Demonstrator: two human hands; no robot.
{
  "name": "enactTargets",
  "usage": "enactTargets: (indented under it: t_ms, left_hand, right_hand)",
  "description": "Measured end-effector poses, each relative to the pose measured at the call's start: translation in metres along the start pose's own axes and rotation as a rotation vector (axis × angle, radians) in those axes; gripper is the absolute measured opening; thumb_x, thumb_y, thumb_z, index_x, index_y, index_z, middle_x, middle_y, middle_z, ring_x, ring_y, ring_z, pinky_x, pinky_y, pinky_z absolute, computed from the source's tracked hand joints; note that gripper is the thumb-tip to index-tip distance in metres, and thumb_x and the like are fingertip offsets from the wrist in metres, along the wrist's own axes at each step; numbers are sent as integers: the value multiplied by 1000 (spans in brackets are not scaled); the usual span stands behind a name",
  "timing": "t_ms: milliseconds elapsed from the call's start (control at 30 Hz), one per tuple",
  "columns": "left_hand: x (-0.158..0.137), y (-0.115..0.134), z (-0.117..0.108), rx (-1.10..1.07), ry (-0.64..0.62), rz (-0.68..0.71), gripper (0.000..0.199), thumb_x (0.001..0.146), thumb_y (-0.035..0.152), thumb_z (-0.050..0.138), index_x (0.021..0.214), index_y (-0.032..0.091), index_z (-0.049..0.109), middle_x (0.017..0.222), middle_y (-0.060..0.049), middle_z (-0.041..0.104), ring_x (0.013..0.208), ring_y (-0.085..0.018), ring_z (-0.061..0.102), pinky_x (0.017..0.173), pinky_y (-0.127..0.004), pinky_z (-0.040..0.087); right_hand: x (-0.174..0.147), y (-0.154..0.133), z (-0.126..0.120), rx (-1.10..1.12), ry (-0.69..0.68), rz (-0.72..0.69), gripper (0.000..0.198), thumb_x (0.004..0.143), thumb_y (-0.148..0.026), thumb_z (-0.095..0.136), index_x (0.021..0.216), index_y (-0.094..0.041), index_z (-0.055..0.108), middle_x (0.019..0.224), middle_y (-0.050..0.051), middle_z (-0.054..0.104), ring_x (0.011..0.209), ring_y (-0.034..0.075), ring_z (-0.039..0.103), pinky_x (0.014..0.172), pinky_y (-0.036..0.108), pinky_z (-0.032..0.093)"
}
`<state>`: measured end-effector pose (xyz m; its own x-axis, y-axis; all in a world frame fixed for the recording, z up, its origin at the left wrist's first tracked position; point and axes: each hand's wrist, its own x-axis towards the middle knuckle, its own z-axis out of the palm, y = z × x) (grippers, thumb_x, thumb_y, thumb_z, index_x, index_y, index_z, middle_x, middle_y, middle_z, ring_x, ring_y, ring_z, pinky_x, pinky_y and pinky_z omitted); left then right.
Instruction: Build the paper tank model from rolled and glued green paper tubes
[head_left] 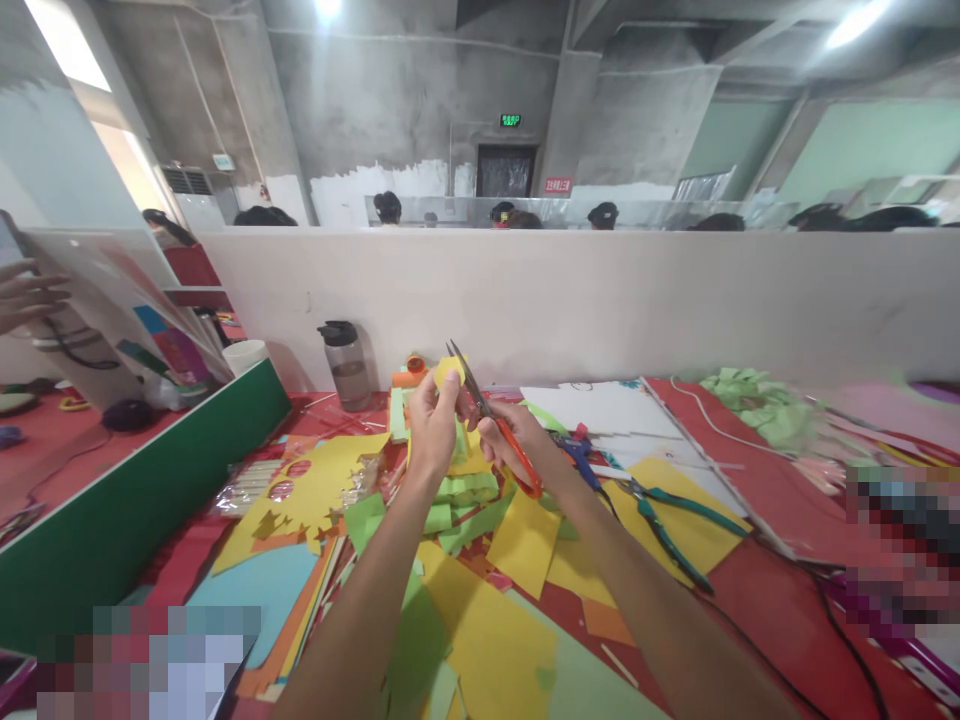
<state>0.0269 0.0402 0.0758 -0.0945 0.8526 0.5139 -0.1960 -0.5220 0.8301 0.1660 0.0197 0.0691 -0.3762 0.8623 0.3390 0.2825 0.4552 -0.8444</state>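
Between the thumb and fingers of my left hand (435, 425) is a small piece of yellow paper (451, 368), held up above the table. My right hand (517, 440) grips orange-handled scissors (527, 470). Their dark blades point up and to the left, right beside the yellow piece; whether they touch it I cannot tell. Below both hands lie green paper strips (469, 490) and yellow sheets (525, 540). Teal-handled pliers (660, 525) rest on yellow paper to the right, near a blue glue gun (581, 455) partly hidden by my right arm.
A dark-lidded bottle (347, 368) stands against the white partition (525, 300). At left a green divider (150, 470) edges my place. A yellow sheet with cut-outs (322, 480) and blue paper (259, 600) lie left. Crumpled green paper (757, 405) sits right. Another person's hand (26, 295) shows far left.
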Motion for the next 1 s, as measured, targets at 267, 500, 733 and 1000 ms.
enactTargets:
  t_ms: [267,500,733,1000]
  left_hand:
    - [7,1,-14,104,-121,-15,34,92,46,55,73,19,49,58,4,48,54,-9,42,56,-24,35]
    - [11,3,-20,123,-194,-41,34,92,45,54,71,19,48,58,4,48,54,-9,41,56,-24,33]
    - [14,5,-29,137,-253,-95,31,93,42,54,72,18,50,59,4,48,55,-9,42,57,-24,33]
    - [17,8,-36,164,-347,-153,28,90,40,56,72,18,51,60,3,51,55,-10,44,57,-24,35]
  right_hand:
    - [-1,-3,-10,-74,-42,8,66,85,-80,37,95,-19,59,62,0,57,49,13,53,48,24,43]
    - [-1,-5,-15,-121,-37,5,55,88,-72,47,82,-19,56,57,-2,54,47,12,52,47,22,40]
    - [-3,-8,-17,-95,-39,68,47,88,-66,54,85,-20,58,58,-3,54,46,13,53,45,23,39]
    - [-4,-10,-20,-141,-71,67,48,89,-66,52,83,-19,58,58,-2,56,48,13,54,46,23,39]
